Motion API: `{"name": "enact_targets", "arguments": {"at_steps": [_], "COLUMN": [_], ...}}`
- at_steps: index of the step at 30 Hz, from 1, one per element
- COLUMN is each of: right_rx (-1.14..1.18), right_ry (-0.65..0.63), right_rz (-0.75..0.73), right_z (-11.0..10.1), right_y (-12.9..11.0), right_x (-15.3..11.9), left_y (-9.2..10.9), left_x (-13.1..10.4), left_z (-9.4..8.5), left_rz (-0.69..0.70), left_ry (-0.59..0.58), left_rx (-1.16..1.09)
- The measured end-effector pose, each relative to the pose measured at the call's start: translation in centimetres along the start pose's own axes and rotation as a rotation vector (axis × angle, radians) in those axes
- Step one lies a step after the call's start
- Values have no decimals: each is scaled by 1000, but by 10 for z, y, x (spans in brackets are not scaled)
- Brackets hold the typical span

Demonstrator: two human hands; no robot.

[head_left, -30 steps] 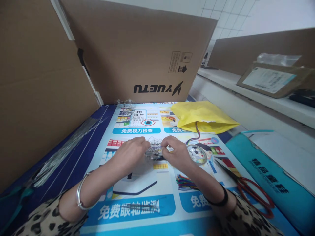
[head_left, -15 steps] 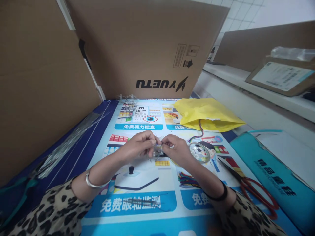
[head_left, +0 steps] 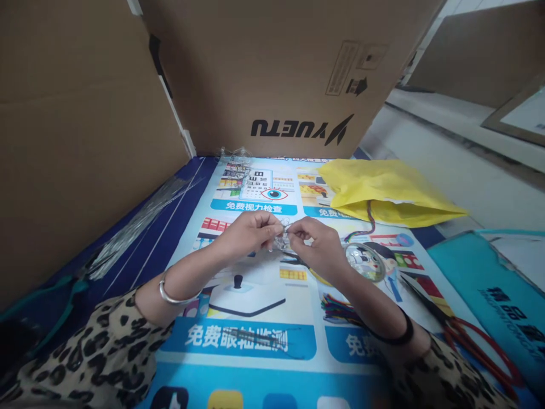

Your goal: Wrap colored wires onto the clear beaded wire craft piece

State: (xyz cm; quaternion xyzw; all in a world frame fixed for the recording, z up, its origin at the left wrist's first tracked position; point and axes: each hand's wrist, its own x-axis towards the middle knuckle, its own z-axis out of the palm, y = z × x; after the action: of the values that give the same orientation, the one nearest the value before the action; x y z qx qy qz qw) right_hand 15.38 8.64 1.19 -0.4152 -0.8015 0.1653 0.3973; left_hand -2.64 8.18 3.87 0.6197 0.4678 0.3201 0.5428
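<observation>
My left hand (head_left: pixel 258 233) pinches one side of a small clear beaded wire piece (head_left: pixel 281 241) over the middle of the printed sheet. From the other side, my right hand (head_left: pixel 315 241) closes its fingertips on the same piece. Its fine wires are too thin to trace. Below my right hand lies a tool with dark tips (head_left: pixel 293 258) and a yellow handle, partly hidden by that hand. A round clear dish (head_left: pixel 365 262) sits beside my right wrist. Colored threads (head_left: pixel 338 309) lie under my right forearm.
Cardboard panels (head_left: pixel 272 68) stand behind and to the left. Red-handled scissors (head_left: pixel 477 346), a yellow bag (head_left: pixel 387 187) and a teal box (head_left: pixel 506 301) lie right. Clear wires (head_left: pixel 140 218) and teal-handled pliers (head_left: pixel 55 312) lie left; more beaded wire (head_left: pixel 236 159) rests at the back.
The camera view has shifted, so the surroundings sit further right and slightly higher on the near side. Both hands remain together at the beaded piece, with slightly changed finger positions.
</observation>
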Motion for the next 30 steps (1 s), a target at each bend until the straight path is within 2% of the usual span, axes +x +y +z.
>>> {"name": "enact_targets", "arguments": {"at_steps": [4,9,16,21,25,28,30], "right_rx": [-29,-103,-228,-271,-220,-71,-13], "right_ry": [20,20,12,7,-7,-43,-18], "right_rz": [-83,-128,-101,-31,-16,-15,-22], "right_z": [-1,2,4,4,2,0,0], "right_y": [-5,-9,-15,-22,-23,-19,-15], "right_x": [-5,-8,-12,-13,-12,-10,-8], "left_y": [1,0,0,-9,-12,-8,-6], "left_x": [-2,-2,-6,-10,-9,-5,-2], "left_z": [1,3,10,13,11,4,-2], "left_rz": [2,111,261,403,420,381,361], "left_ry": [34,66,126,122,105,77,55], "left_rx": [86,256,658,892,921,835,745]}}
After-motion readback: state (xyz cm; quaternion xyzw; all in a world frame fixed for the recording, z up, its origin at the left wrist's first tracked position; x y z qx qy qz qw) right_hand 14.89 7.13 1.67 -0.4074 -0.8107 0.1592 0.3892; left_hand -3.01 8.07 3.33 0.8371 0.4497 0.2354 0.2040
